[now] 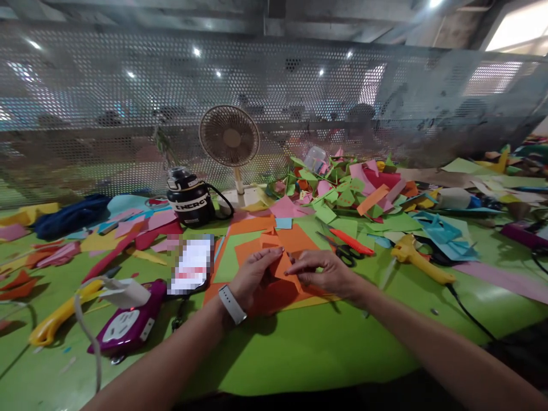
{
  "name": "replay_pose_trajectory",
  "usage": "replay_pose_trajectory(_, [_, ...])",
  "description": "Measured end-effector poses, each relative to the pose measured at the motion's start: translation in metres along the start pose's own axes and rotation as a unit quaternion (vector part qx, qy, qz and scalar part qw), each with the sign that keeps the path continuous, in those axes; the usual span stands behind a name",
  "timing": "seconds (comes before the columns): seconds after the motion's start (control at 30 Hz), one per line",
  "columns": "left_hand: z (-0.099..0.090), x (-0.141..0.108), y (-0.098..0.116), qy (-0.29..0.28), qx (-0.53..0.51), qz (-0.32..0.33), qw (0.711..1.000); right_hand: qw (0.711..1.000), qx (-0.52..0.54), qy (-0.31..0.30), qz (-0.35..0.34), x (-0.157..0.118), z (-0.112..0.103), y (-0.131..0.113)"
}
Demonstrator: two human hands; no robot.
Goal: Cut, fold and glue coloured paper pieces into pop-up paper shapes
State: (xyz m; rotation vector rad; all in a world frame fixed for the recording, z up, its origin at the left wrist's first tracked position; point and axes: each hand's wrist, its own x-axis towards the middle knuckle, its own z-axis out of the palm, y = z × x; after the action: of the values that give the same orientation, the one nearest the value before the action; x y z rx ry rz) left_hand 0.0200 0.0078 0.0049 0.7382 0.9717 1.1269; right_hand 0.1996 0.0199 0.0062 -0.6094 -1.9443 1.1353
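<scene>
My left hand (256, 275), with a pale watch band at its wrist, pinches a small orange paper piece (281, 266) near the middle of the view. On the right side of that piece, my right hand (319, 269) has its thumb and fingers closed at the paper's edge. Larger orange sheets (299, 235) lie under both hands on the green table (325, 348). A small light blue paper (283, 223) rests just beyond them. Black-handled scissors (346, 254) and an orange-red cutter (351, 242) lie right of the sheets.
A phone (192, 264), purple power strip (131, 325) and yellow glue gun (64, 313) are at left. Another yellow glue gun (422, 262) lies right. Behind stand a black bottle (188, 200), a fan (231, 137) and a heap of paper scraps (342, 191).
</scene>
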Motion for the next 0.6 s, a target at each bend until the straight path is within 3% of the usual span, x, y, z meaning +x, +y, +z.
replay_pose_trajectory(0.1, [-0.0001,0.0006,-0.001,-0.019,0.002,0.002,1.0,0.999,0.04,0.002,0.028,0.0,0.0004,0.0012])
replay_pose_trajectory(0.3, [0.0049,-0.0011,-0.0046,-0.025,0.014,0.051,0.998,0.966,0.158,0.03,0.204,0.0039,0.0064,0.001])
replay_pose_trajectory(0.6, [0.0045,-0.0009,-0.0078,-0.024,-0.003,0.055,0.998,0.952,0.189,0.067,0.231,0.0051,0.0073,-0.0007])
